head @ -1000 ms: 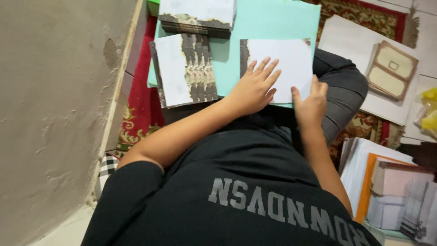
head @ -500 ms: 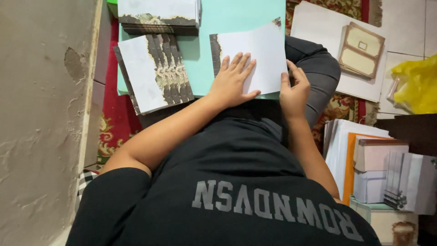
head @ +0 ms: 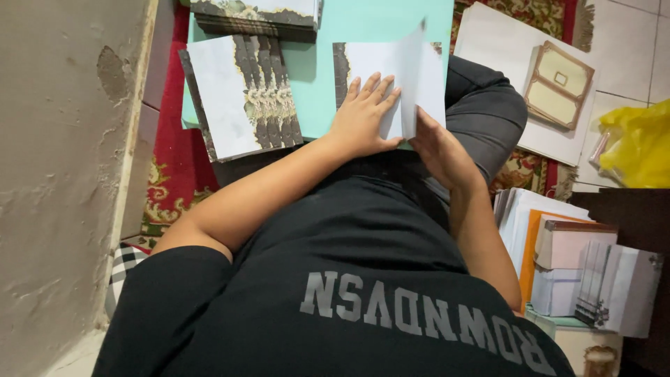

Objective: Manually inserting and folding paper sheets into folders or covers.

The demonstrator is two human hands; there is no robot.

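White paper was what both hands worked: a sheet (head: 391,77) lay on the mint-green tabletop (head: 314,77), above my lap. My left hand (head: 363,115) lay flat on it, fingers spread and extended, pressing the near part down; that grip was released, palm down, holding nothing closed. My right hand (head: 436,150) sat at the sheet's near right edge, where the right part of the paper stood lifted and curled upward from the tabletop. I could not tell whether its grip was clenched on the edge or only propping it, since the fingertips were hidden behind the raised paper. The sheet's left edge carried a dark patterned border.

To the left, a fanned stack of cards (head: 241,94) lay on the tabletop's left side, overhanging its edge, each white with a dark floral strip. Well apart from it, at the far edge, a taller pile (head: 255,15) of the same cards rested. A red patterned rug (head: 174,181) showed beneath the tabletop on the left, beside a rough grey wall (head: 56,174).

To the right, on the floor, a white board (head: 502,56) carried a cream frame-shaped box (head: 562,84). Near it sat a yellow bag (head: 638,143). Closer to me on the right stood stacked paper with an orange folder (head: 527,251) and small boxes (head: 572,262).
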